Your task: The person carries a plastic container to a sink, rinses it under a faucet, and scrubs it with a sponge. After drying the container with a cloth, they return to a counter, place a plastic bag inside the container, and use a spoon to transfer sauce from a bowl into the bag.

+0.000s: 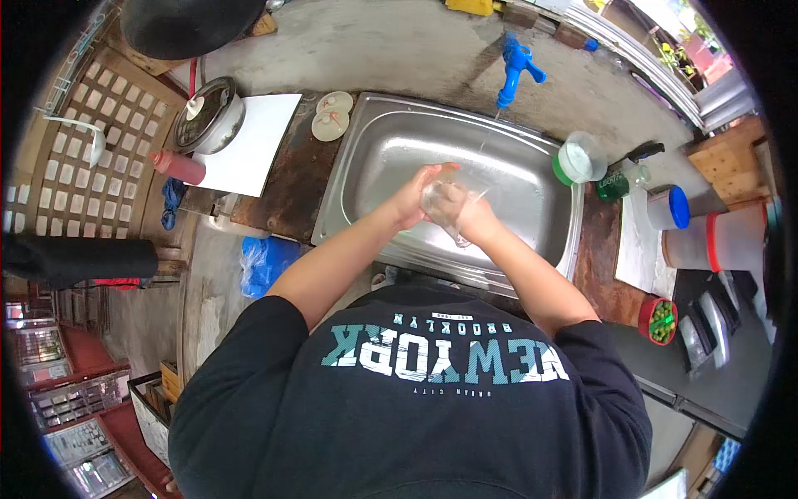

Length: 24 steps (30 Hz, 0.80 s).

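Over the stainless steel sink [378,137], both hands are closed around a clear, see-through cup [440,198]. Its exact shape is blurred by glare and water. My left hand [413,198] grips it from the left, fingers curled along its far side. On the right, my right hand [474,219] is pressed against the cup, and some fingers show through the clear wall. A blue faucet [515,71] on the back wall lets a thin stream of water fall toward my right hand.
A green-and-clear tub [573,162] stands at the sink's right corner, near a green bottle [613,185]. Two small saucers [331,125] lie left of the sink. Farther left are a lidded pot [218,116] and a red squeeze bottle [179,166].
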Each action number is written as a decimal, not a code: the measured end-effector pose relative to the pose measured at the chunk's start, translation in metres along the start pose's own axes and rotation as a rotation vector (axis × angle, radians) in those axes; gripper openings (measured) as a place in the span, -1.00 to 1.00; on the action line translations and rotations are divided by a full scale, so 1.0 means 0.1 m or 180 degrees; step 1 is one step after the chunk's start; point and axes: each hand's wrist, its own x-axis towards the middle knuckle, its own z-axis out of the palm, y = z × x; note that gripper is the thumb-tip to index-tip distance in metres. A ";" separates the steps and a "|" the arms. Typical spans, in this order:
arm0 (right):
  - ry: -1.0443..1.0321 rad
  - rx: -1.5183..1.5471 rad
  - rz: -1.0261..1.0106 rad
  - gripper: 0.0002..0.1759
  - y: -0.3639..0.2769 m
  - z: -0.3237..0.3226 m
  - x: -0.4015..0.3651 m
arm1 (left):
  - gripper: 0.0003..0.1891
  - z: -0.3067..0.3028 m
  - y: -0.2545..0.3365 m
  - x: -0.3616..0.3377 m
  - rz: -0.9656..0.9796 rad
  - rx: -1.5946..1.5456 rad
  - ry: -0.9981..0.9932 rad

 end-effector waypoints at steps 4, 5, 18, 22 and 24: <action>-0.0069 -0.0440 0.0325 -0.77 0.13 0.03 0.00 | -0.46 0.07 0.03 -0.03 -0.0231 0.0114 0.0237; -0.0102 -0.0251 0.0444 -0.80 0.14 0.04 -0.02 | -0.45 0.05 0.02 -0.03 -0.0322 0.0130 0.0296; 0.1133 0.5474 0.3001 -0.70 0.02 -0.24 0.11 | -0.43 0.13 -0.09 0.09 0.0318 -0.0143 0.0569; -0.0143 0.4256 0.2462 -0.72 0.11 -0.22 -0.09 | -0.43 0.06 -0.06 0.04 0.0341 -0.0133 0.0366; -0.0191 0.3385 0.1598 -0.75 0.08 -0.17 -0.11 | -0.43 0.09 -0.05 0.04 0.0410 -0.0052 0.0266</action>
